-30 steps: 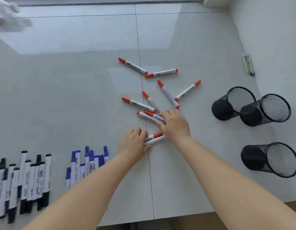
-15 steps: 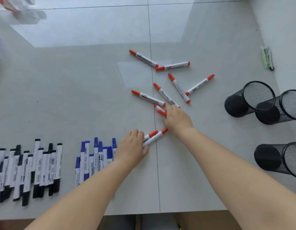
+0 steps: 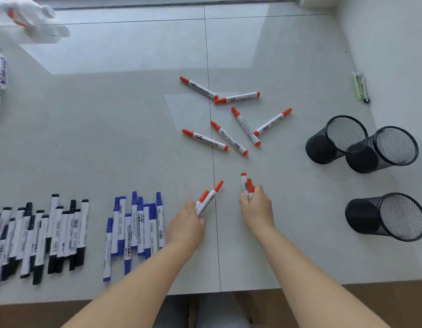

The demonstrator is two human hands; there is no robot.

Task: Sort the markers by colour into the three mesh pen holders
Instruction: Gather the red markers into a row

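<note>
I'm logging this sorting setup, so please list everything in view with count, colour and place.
loose red markers: six, red caps, white barrels, scattered mid-table
blue markers: about ten, blue caps, row at near left-centre
black markers: a larger bunch, exact count unclear, near left edge
mesh pen holders: three, black, all empty, right side; two touching, one nearer
green pens: small bundle, far right by the wall
plastic bag: one, clear, far left corner
table: one, pale grey
left hand: holds two red markers
right hand: holds two red markers
</note>
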